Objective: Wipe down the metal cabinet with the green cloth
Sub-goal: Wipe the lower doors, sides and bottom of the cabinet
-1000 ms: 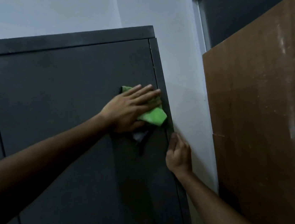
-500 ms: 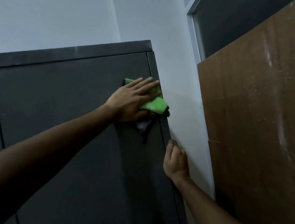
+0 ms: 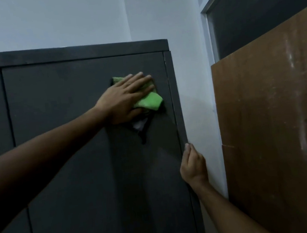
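The right hand (image 3: 193,164) curls its fingers around the right edge of the tall dark grey metal cabinet (image 3: 70,111), while further up the left hand (image 3: 125,98) presses flat, fingers straight, on the folded bright green cloth (image 3: 150,101) against the upper door.

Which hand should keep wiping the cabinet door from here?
Left. The left hand already presses the green cloth flat on the cabinet door; the right hand holds the door's right edge.

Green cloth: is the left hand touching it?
Touching. The head view shows the left hand lying flat with straight fingers on the green cloth, pressing it against the metal cabinet door.
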A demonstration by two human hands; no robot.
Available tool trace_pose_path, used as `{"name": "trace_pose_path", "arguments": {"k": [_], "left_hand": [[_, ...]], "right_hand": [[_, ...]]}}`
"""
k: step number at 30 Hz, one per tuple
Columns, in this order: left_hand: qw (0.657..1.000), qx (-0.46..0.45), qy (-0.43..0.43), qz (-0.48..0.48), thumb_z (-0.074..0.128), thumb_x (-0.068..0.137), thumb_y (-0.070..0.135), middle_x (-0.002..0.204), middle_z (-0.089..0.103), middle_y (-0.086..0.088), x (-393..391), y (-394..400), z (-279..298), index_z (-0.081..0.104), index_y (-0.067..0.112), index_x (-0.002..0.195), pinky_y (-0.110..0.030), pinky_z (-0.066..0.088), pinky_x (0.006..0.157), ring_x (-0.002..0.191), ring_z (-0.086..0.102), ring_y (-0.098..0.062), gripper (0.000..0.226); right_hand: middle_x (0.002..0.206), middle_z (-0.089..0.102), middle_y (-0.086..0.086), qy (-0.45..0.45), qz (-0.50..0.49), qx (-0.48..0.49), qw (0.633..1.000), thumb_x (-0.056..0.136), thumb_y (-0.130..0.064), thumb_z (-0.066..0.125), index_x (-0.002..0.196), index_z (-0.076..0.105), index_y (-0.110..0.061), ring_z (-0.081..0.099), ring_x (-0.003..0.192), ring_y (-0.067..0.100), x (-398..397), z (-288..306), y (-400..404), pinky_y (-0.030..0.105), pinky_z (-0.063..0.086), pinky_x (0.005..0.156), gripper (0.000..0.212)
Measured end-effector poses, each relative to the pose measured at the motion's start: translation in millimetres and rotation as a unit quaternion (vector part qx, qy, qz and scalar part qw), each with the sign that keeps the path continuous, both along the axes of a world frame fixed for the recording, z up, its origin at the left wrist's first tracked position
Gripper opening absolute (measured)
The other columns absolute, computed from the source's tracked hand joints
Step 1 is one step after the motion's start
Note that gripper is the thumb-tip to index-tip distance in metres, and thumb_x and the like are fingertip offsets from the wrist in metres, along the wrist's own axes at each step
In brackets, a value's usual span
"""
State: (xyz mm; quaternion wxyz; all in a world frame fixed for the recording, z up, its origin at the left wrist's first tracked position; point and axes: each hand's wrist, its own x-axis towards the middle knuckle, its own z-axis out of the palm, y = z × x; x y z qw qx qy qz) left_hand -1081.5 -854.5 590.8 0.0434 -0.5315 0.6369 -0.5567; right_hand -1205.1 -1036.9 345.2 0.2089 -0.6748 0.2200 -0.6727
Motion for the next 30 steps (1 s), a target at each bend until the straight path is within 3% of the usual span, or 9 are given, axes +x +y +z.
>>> {"name": "trace_pose_path", "arguments": {"k": [4, 7, 11, 14, 18, 21, 24, 27, 30], "left_hand": [[0.977, -0.179, 0.113, 0.042, 0.038, 0.097, 0.054, 0.172, 0.018, -0.016, 32, 46, 42, 0.033, 0.014, 0.162, -0.047, 0.008, 0.130, 0.160, 0.012, -0.039, 0.076], [0.936, -0.273, 0.219, 0.048, 0.045, 0.095, 0.047, 0.173, 0.011, -0.017, 4, 13, 41, 0.028, 0.010, 0.163, -0.049, 0.002, 0.131, 0.160, 0.004, -0.042, 0.079], [0.994, -0.064, 0.070, 0.049, 0.041, 0.097, 0.054, 0.174, 0.004, -0.014, -8, -4, -45, 0.020, 0.015, 0.166, -0.049, 0.002, 0.131, 0.161, -0.002, -0.037, 0.083], [0.999, 0.020, -0.015, 0.024, 0.045, 0.098, 0.054, 0.174, 0.013, -0.012, 44, 61, -91, 0.029, 0.016, 0.164, -0.049, 0.011, 0.131, 0.161, 0.009, -0.034, 0.078], [0.983, -0.149, 0.091, 0.058, 0.050, 0.096, 0.048, 0.173, 0.010, -0.016, 102, 136, -47, 0.030, 0.013, 0.162, -0.043, -0.001, 0.130, 0.160, 0.008, -0.040, 0.077], [0.909, -0.325, 0.251, 0.068, 0.047, 0.095, 0.046, 0.173, 0.000, -0.021, 84, 118, 13, 0.025, 0.009, 0.163, -0.047, -0.003, 0.128, 0.159, -0.001, -0.045, 0.080], [0.911, -0.312, 0.266, 0.046, 0.052, 0.095, 0.045, 0.173, 0.004, -0.021, 45, 69, 21, 0.026, 0.006, 0.163, -0.052, 0.001, 0.129, 0.159, 0.001, -0.046, 0.083], [0.987, -0.133, 0.086, 0.030, 0.053, 0.095, 0.047, 0.173, 0.010, -0.017, 42, 55, -40, 0.031, 0.010, 0.162, -0.052, 0.008, 0.130, 0.160, 0.005, -0.041, 0.080], [0.998, -0.036, -0.001, 0.043, 0.040, 0.101, 0.058, 0.175, 0.007, -0.011, 86, 102, -100, 0.022, 0.015, 0.165, -0.049, 0.008, 0.131, 0.161, 0.004, -0.034, 0.079]], "right_hand": [[0.066, 0.053, -0.002, 0.029, -0.008, 0.020, 0.999, 0.110, -0.028, 0.031, 0.089, 0.056, -0.017, 0.052, 0.058, 0.013, -2, 2, 5, 0.025, 0.037, 0.050, 0.034], [0.073, 0.059, 0.005, 0.034, -0.017, 0.030, 0.999, 0.111, -0.025, 0.033, 0.096, 0.061, -0.009, 0.056, 0.064, 0.018, -3, 3, 8, 0.027, 0.043, 0.053, 0.035], [0.075, 0.062, 0.014, 0.028, -0.010, 0.040, 0.999, 0.110, -0.023, 0.035, 0.095, 0.061, -0.004, 0.060, 0.068, 0.029, -5, 4, 13, 0.039, 0.049, 0.060, 0.036], [0.073, 0.058, 0.009, 0.022, -0.019, 0.043, 0.999, 0.110, -0.024, 0.034, 0.096, 0.061, -0.006, 0.058, 0.066, 0.027, -3, 5, 16, 0.037, 0.048, 0.059, 0.036], [0.074, 0.060, 0.009, 0.013, -0.030, 0.072, 0.997, 0.111, -0.028, 0.031, 0.099, 0.060, -0.008, 0.059, 0.066, 0.027, 3, 5, 22, 0.033, 0.045, 0.056, 0.037], [0.073, 0.058, 0.005, 0.015, -0.042, 0.087, 0.995, 0.111, -0.030, 0.030, 0.100, 0.060, -0.008, 0.055, 0.062, 0.020, 4, 5, 22, 0.028, 0.038, 0.053, 0.039], [0.074, 0.057, 0.000, 0.025, -0.038, 0.108, 0.993, 0.111, -0.036, 0.027, 0.108, 0.061, -0.008, 0.055, 0.065, 0.011, 0, 7, 27, 0.024, 0.037, 0.052, 0.044], [0.130, 0.061, 0.014, 0.028, -0.062, 0.122, 0.990, 0.110, -0.039, 0.029, 0.145, 0.045, -0.008, 0.060, 0.118, 0.027, 3, 25, 43, 0.035, 0.051, 0.089, 0.051], [0.169, 0.018, 0.014, 0.030, -0.110, 0.042, 0.993, 0.108, -0.036, 0.037, 0.160, 0.026, -0.010, 0.014, 0.156, 0.033, 24, 66, 84, 0.052, 0.014, 0.127, 0.058]]}}
